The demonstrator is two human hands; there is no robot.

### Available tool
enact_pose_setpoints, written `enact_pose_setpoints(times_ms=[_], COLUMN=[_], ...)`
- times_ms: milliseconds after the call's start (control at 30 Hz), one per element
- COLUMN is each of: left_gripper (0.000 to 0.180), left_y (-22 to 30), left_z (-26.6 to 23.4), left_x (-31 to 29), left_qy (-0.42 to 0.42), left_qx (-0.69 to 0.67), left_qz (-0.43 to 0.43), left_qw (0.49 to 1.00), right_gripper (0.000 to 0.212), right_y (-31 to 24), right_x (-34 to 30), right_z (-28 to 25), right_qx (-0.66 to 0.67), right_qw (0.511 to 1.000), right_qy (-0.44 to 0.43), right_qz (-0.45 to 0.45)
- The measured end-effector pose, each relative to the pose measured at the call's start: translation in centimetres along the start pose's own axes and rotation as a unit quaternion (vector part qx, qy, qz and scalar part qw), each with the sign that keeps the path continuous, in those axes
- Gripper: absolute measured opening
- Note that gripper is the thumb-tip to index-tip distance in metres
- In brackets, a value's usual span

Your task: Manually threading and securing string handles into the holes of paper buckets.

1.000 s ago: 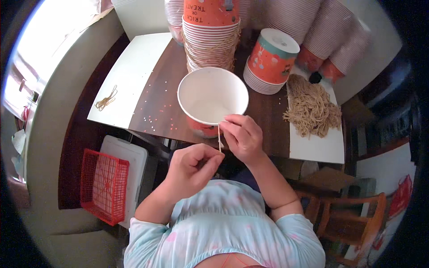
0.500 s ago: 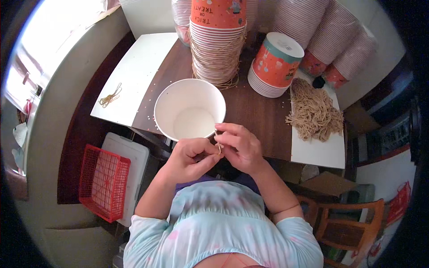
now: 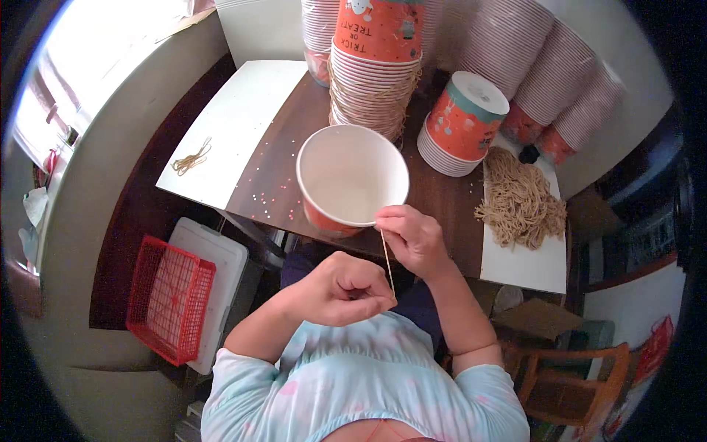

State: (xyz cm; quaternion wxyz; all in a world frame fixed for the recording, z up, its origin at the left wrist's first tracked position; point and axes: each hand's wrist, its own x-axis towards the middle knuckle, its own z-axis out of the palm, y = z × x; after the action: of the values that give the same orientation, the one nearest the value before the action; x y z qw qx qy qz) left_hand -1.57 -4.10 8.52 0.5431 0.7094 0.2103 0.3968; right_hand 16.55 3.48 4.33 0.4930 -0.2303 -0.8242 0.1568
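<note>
A white-lined paper bucket (image 3: 353,173), with an orange outside, stands mouth up at the near edge of the brown table, tilted slightly. At its near right rim, my right hand (image 3: 411,237) is closed in a pinch. From there a thin tan cord (image 3: 387,258) runs straight and taut down to my left hand (image 3: 339,291). My left thumb and fingertips are pressed together on the cord's lower end, in front of my body. How the cord meets the bucket is hidden behind my right fingertips.
Behind the bucket rises a tall stack of paper buckets (image 3: 372,88) draped with cords. A shorter bucket stack (image 3: 464,121) and a heap of tan cords (image 3: 519,195) are at the right. Several cords (image 3: 191,158) lie on the left white board. A red basket (image 3: 173,298) sits below left.
My left hand has drawn down toward my body, pulling the cord out straight. My right hand has moved slightly right with the rim. The bucket has shifted right and its orange side now shows.
</note>
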Motion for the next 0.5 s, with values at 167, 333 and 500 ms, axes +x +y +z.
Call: enact_pose_setpoints(times_ms=[167,333,500], left_gripper=[0.008,0.019,0.022], left_y=[0.8,0.4,-0.6], left_z=[-0.1,-3.4,-8.4], left_x=[-1.3,-4.9,-7.4], left_qy=[0.016,-0.036,0.041], left_qx=[-0.065,-0.039,0.071], left_qz=[-0.030,-0.189,-0.360], left_qw=[0.997,0.981,0.930], right_gripper=[0.022,0.020,0.019], right_y=[-0.1,0.6,2.6], right_x=[0.5,-0.5,-1.7], right_z=[-4.1,-9.5,-12.9], right_qx=[0.007,0.021,0.081], right_qw=[0.997,0.994,0.982], right_qy=[-0.079,-0.079,-0.113], right_qz=[-0.005,0.070,0.125])
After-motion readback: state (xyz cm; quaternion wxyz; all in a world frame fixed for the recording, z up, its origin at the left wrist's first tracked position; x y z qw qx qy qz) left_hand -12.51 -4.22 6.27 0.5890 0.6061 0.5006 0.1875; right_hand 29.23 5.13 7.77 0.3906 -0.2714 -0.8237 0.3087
